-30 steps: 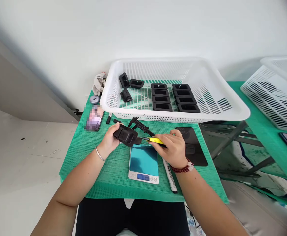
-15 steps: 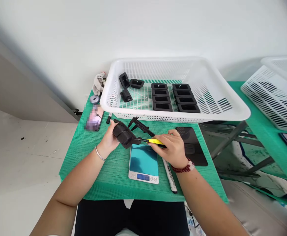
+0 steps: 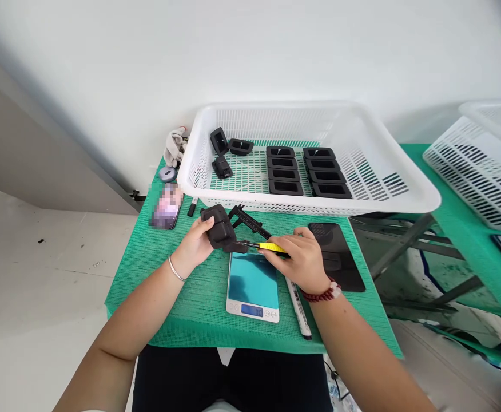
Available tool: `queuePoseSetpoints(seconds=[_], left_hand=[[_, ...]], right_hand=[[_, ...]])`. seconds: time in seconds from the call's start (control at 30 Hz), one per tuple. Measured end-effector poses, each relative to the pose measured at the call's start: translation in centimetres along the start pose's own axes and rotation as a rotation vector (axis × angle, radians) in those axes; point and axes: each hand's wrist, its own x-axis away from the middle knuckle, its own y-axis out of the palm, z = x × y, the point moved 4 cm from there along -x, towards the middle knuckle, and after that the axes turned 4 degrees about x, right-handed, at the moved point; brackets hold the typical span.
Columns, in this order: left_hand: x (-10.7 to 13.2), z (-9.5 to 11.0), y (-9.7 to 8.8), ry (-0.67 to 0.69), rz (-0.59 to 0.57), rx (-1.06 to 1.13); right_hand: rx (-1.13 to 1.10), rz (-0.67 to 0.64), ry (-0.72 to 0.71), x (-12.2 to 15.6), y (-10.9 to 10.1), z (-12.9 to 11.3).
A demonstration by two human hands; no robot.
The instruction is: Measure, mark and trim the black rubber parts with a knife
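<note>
My left hand (image 3: 197, 243) is closed around a black moulded plastic part (image 3: 218, 226), fingers beneath and thumb on its near side. My right hand (image 3: 299, 257) grips a yellow-and-black-handled tool (image 3: 271, 247) with a narrow metal end. That end meets a dark flap on the right side of the part; whether it cuts or pinches there I cannot tell. Just below them lies a digital scale (image 3: 253, 286) with a blue-green plate, its display seeming to read 0.0. Behind the tool rests a black caliper (image 3: 248, 220), partly hidden by my right hand.
A white plastic basket (image 3: 259, 201) at the back holds several black parts (image 3: 285, 187), mostly in two columns. A marker (image 3: 298, 309) and a dark tablet-like slab (image 3: 338, 257) lie to the right. At left are a phone (image 3: 167, 206), a round grey case (image 3: 167, 174) and gloves (image 3: 174, 146).
My left hand has turned the black part and shifted slightly right, so more of its raised face shows. My right hand and the tool have barely moved.
</note>
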Motion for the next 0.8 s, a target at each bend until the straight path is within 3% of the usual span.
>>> queuePoseSetpoints(seconds=[0.33, 0.47, 0.67, 0.8], left_hand=[[0.37, -0.61, 0.34, -0.064, -0.066, -0.016], [0.35, -0.65, 0.11, -0.042, -0.041, -0.033], [0.49, -0.81, 0.23, -0.061, -0.059, -0.044], [0.41, -0.67, 0.26, -0.048, -0.053, -0.038]], right_hand=[[0.065, 0.045, 0.058, -0.13, -0.42, 0.32], [-0.032, -0.004, 0.007, -0.18, -0.26, -0.04], [-0.003, -0.018, 0.087, -0.03, -0.28, 0.29], [-0.067, -0.05, 0.032, -0.05, -0.11, -0.02]])
